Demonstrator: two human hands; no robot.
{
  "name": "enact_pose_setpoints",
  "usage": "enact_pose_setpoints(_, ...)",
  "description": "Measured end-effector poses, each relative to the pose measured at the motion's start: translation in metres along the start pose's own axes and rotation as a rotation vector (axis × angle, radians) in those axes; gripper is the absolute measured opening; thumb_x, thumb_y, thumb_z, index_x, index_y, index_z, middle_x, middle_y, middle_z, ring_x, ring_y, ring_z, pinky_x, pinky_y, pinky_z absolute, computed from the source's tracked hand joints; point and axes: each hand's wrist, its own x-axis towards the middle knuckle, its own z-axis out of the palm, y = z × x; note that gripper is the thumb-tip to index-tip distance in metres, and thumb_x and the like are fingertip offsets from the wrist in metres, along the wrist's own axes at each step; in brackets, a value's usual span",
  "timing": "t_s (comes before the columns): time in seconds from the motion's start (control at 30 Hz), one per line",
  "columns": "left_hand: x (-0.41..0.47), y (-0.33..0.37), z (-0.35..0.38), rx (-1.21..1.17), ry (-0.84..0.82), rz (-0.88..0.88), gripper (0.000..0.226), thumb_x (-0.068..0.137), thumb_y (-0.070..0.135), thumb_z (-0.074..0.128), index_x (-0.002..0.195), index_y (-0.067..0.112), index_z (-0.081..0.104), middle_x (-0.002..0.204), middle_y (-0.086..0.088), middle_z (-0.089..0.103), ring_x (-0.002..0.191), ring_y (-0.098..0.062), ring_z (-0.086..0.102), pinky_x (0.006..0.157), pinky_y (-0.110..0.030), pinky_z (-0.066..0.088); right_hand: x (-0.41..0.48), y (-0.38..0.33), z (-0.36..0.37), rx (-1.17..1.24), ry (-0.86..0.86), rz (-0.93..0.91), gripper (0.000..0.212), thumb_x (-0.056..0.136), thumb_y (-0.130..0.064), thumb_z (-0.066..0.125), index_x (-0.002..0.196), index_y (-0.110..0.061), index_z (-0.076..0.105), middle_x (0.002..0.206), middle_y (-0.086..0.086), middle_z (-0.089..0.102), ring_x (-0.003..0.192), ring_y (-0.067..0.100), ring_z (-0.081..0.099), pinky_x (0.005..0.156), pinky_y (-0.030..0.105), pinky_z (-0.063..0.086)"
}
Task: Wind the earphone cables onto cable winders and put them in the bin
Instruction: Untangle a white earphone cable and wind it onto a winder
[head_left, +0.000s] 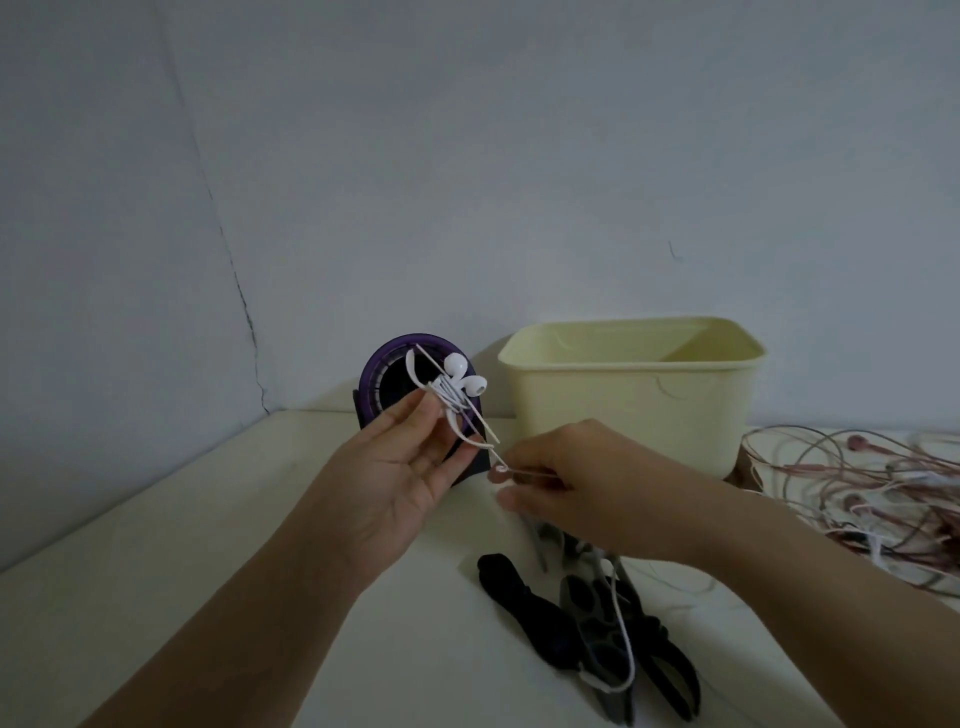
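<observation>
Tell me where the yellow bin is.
Head view: the pale yellow bin stands right of centre against the wall, between the purple round object and the tangle of pink earphone cables.

- White earphones (460, 382): two buds on top and the lead bunched into a small bundle. The fingertips of the left hand (410, 467) hold it up off the table (156, 519).
- White cable (618, 608): runs from the bundle down to the right hand (571, 478), which pinches it. Below the hand it hangs loose and loops across the winders.
- Cable winders (597, 623): dark flat pieces, black and grey, lying side by side near the front of the table.
- Bin (623, 410): pale yellow, upright and open-topped, standing at the back.
- Pink earphones (857, 493): a loose tangle on the table, just right of the bin.
</observation>
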Motion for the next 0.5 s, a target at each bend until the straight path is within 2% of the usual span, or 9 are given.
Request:
enact_pose_setpoints(0.07, 0.003, 0.001, -0.004, -0.038, 0.074, -0.022, 0.034, 0.073, 0.01, 0.059, 0.106, 0.002, 0.066, 0.112, -0.011, 0.069, 0.104, -0.02, 0.065, 0.072, -0.033, 0.061, -0.002, -0.002, -0.005, -0.078, -0.027, -0.009, 0.034, 0.094, -0.03, 0.055, 0.059, -0.029, 0.054, 0.054, -0.007, 0.049, 0.05, 0.006, 0.041, 0.055, 0.021, 0.035)
enact_pose_setpoints(0.1, 0.004, 0.003, -0.007, -0.039, 0.094, -0.026, 0.031, 0.074, 0.01, 0.059, 0.104, 0.002, 0.065, 0.109, -0.011, 0.069, 0.099, -0.019, 0.067, 0.07, -0.033, 0.061, -0.003, -0.004, -0.008, -0.118, -0.034, -0.013, 0.03, 0.095, -0.029, 0.053, 0.067, -0.021, 0.06, 0.056, -0.004, 0.05, 0.051, 0.007, 0.041, 0.055, 0.02, 0.035)
enact_pose_setpoints(0.17, 0.006, 0.004, -0.014, 0.01, 0.091, -0.027, 0.024, 0.083, 0.009, 0.057, 0.105, 0.002, 0.065, 0.105, -0.011, 0.072, 0.086, -0.015, 0.07, 0.069, -0.031, 0.061, -0.004, -0.007, -0.013, -0.16, -0.016, -0.015, 0.032, 0.096, -0.029, 0.05, 0.073, -0.009, 0.059, 0.055, -0.002, 0.046, 0.053, 0.007, 0.042, 0.054, 0.02, 0.034)
enact_pose_setpoints(0.27, 0.005, 0.001, -0.015, 0.167, 0.037, 0.01, 0.026, 0.094, 0.009, 0.05, 0.116, 0.002, 0.061, 0.109, -0.013, 0.072, 0.084, -0.014, 0.071, 0.072, -0.029, 0.06, -0.007, -0.016, -0.019, -0.195, 0.005, -0.043, 0.04, 0.096, -0.033, 0.049, 0.06, -0.016, 0.044, 0.054, -0.009, 0.047, 0.053, 0.006, 0.043, 0.055, 0.021, 0.035)
enact_pose_setpoints(0.33, 0.003, -0.002, -0.011, 0.236, -0.009, 0.037, 0.025, 0.093, 0.009, 0.05, 0.115, 0.003, 0.06, 0.108, -0.011, 0.073, 0.084, -0.014, 0.071, 0.07, -0.027, 0.059, -0.009, -0.025, -0.02, -0.202, -0.009, -0.066, 0.041, 0.096, -0.032, 0.049, 0.059, -0.017, 0.041, 0.053, -0.007, 0.046, 0.053, 0.007, 0.043, 0.054, 0.022, 0.034)
enact_pose_setpoints(0.43, -0.001, -0.004, -0.006, 0.257, -0.062, 0.018, 0.033, 0.084, 0.017, 0.055, 0.113, 0.005, 0.062, 0.11, -0.008, 0.072, 0.082, -0.012, 0.07, 0.068, -0.024, 0.057, -0.011, -0.035, -0.02, -0.205, -0.045, -0.065, 0.032, 0.097, -0.033, 0.046, 0.076, -0.014, 0.06, 0.058, -0.002, 0.047, 0.054, 0.008, 0.044, 0.058, 0.021, 0.036)
enact_pose_setpoints(0.5, -0.002, -0.003, -0.004, 0.196, -0.083, -0.021, 0.038, 0.079, 0.018, 0.056, 0.114, 0.005, 0.064, 0.107, -0.007, 0.073, 0.08, -0.011, 0.069, 0.068, -0.024, 0.058, -0.014, -0.04, -0.022, -0.192, -0.064, -0.054, 0.029, 0.097, -0.033, 0.045, 0.084, -0.017, 0.065, 0.062, -0.004, 0.052, 0.056, 0.005, 0.047, 0.059, 0.019, 0.037)
